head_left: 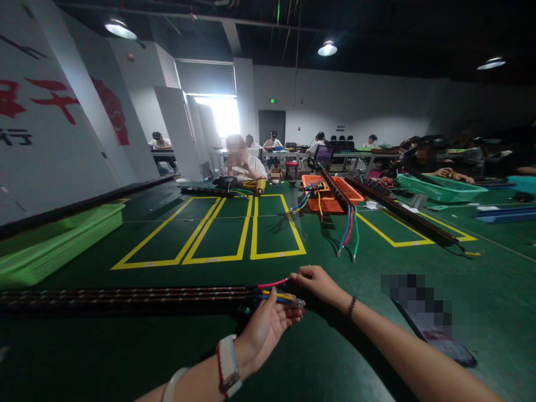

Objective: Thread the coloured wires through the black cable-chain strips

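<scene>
My left hand (266,326) is turned palm up, its thumb and curled fingers around a bundle of wires (288,300) in yellow, blue and other colours with pale tips. The wires come out of the right end of a long black strip assembly (125,301) with copper-coloured lines, lying along the table on the left. My right hand (316,285) pinches the tip of a red wire (274,283), drawn out to the right, apart from the bundle. The wire's very end is hidden by my fingertips.
Yellow tape frames (278,255) mark the green table (335,346). A green basket (84,240) stands left; an orange basket (330,204) with wired strips stands ahead. A phone-like blurred object (452,346) lies right. Co-workers sit beyond, near a teal basket (444,192).
</scene>
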The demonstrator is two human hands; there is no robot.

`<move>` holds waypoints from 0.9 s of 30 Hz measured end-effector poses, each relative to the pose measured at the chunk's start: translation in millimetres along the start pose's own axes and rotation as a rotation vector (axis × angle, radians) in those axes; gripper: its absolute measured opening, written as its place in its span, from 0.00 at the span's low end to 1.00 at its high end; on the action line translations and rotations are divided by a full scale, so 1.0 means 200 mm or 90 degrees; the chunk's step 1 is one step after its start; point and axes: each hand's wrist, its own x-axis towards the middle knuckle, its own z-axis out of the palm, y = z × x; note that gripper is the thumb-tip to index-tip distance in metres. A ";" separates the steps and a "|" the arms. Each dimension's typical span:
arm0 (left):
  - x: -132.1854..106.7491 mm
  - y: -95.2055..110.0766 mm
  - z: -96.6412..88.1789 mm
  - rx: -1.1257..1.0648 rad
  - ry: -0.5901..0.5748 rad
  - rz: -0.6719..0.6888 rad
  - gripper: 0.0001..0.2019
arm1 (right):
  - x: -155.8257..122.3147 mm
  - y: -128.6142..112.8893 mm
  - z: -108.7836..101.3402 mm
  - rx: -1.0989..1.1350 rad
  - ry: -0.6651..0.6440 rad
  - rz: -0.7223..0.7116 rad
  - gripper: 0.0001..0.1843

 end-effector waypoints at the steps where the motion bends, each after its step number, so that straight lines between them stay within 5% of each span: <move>1: 0.00 0.00 0.00 0.001 0.000 -0.001 0.25 | -0.01 -0.01 -0.01 -0.019 0.004 -0.028 0.26; 6: 0.00 0.00 0.00 -0.008 0.001 0.005 0.24 | -0.05 -0.07 -0.05 -0.202 -0.011 -0.333 0.30; 11: -0.01 0.00 0.01 0.008 -0.029 0.026 0.24 | -0.07 -0.10 -0.05 -0.307 -0.052 -0.438 0.27; 20: 0.01 0.00 0.00 -0.004 0.014 0.002 0.22 | -0.04 -0.06 -0.03 -0.242 -0.026 -0.278 0.23; 27: 0.01 0.02 -0.01 -0.012 0.007 -0.034 0.22 | -0.01 -0.04 0.00 -0.320 0.048 -0.138 0.21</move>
